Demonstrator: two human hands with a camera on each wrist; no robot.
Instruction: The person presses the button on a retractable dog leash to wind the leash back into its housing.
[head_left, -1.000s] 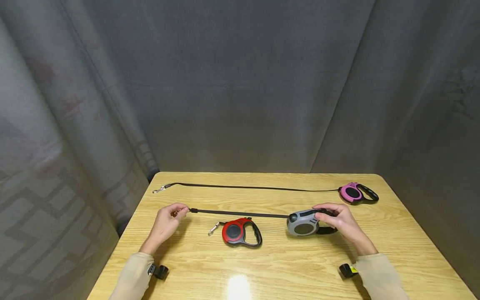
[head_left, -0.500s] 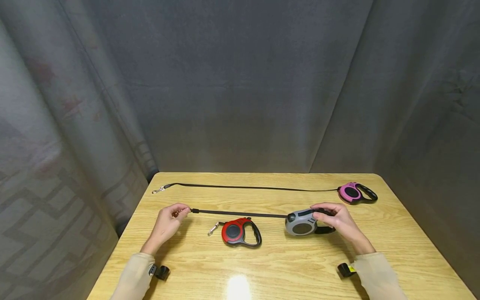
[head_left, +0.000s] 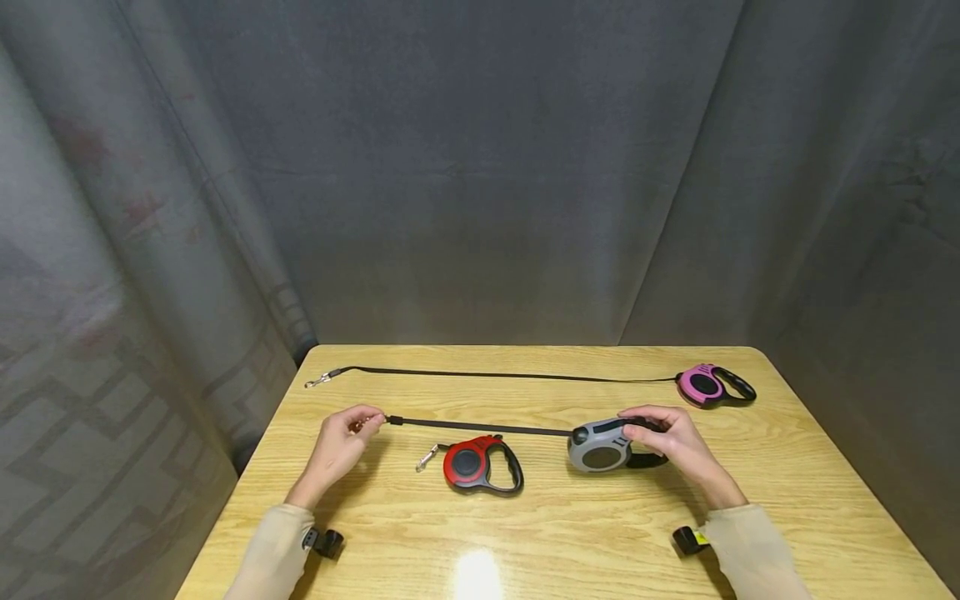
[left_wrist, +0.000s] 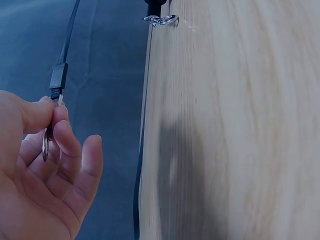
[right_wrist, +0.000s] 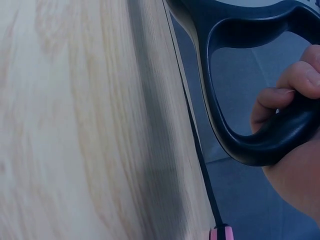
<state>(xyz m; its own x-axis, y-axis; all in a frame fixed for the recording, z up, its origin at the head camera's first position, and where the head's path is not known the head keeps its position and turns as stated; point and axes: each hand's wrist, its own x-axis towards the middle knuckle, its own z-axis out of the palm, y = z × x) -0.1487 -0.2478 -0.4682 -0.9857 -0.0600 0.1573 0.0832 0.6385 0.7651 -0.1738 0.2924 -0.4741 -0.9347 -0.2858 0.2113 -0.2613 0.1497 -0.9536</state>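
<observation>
My right hand (head_left: 671,446) grips the black handle (right_wrist: 260,135) of a grey retractable leash (head_left: 600,448) held just above the wooden table (head_left: 570,533). Its black strap (head_left: 480,428) runs left to my left hand (head_left: 341,442), which pinches the metal clip (left_wrist: 50,142) at the strap's end between thumb and fingers. A red retractable leash (head_left: 480,465) lies on the table between my hands, its clip (head_left: 427,457) at its left.
A pink retractable leash (head_left: 708,385) lies at the far right of the table, its black strap (head_left: 495,375) stretched across the far side to a metal clip (head_left: 318,380) near the left edge. Grey curtains (head_left: 480,167) hang behind and beside the table.
Both hands have drifted slightly toward each other: the grey leash moved a little left and the strap end a little right, so the strap between them is shorter.
</observation>
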